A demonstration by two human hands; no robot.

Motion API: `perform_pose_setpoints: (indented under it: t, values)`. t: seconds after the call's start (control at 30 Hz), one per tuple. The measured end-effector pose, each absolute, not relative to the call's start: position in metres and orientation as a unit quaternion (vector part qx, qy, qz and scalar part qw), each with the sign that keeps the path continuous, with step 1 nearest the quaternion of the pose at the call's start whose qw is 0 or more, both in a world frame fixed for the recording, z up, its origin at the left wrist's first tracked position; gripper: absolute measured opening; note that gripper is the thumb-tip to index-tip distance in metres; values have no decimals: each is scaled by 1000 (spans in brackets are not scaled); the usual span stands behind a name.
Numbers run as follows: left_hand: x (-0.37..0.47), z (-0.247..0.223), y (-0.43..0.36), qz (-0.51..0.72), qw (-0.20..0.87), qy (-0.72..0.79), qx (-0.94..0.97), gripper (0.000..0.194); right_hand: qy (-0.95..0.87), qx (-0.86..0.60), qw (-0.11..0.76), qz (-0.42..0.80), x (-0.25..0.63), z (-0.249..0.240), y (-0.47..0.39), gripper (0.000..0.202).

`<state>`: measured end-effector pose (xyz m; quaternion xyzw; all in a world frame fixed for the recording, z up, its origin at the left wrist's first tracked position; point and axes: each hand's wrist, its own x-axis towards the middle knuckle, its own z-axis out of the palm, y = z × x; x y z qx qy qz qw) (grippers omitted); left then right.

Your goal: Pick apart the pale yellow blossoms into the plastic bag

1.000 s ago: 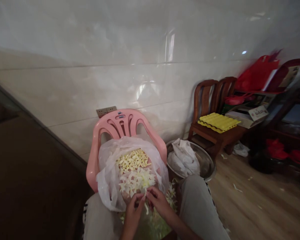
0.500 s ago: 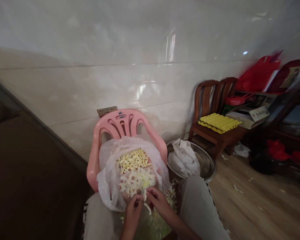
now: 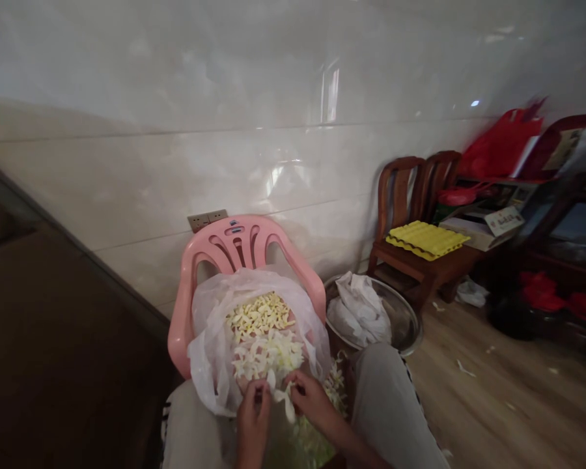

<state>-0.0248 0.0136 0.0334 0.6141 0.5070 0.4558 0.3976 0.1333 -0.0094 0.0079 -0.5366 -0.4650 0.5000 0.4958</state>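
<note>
At the near side of the pink chair (image 3: 297, 255), right hand (image 3: 312, 398) pinches a white flower (image 3: 289, 405) that hangs between the hands; left hand (image 3: 254, 410) has fingers bunched, on a petal or not I can't tell. Best done, I'd judge, with light fingertips, low beside the plastic bag (image 3: 206, 365), keeping near white pile (image 3: 256, 357) and far yellowish pile (image 3: 261, 314) unmixed.

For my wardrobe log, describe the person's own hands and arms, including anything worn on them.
The left hand and right hand are both ungloved. The slim forearms are bare as far as they show, with no sleeve, watch or bracelet in view. The picture is too dim and soft to tell about small rings or nail colour.
</note>
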Motion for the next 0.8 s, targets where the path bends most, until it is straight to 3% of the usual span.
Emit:
perform_pose_setpoints:
  t: [0.17, 0.4, 0.57, 0.8]
  values:
    - [-29, 36, 20, 508, 433, 530, 523, 37, -491, -584, 476, 437, 137, 0, -10, 20]
    - [-24, 27, 8, 390, 372, 510, 670, 14, -530, -582, 496, 366, 140, 14, -11, 16]
    - [-20, 22, 6, 425, 460, 413, 661, 39, -506, -538, 503, 448, 132, 7, -12, 8]
    - [-16, 23, 3, 430, 571, 333, 615, 41, -428, -501, 531, 532, 127, 1, -8, 24]
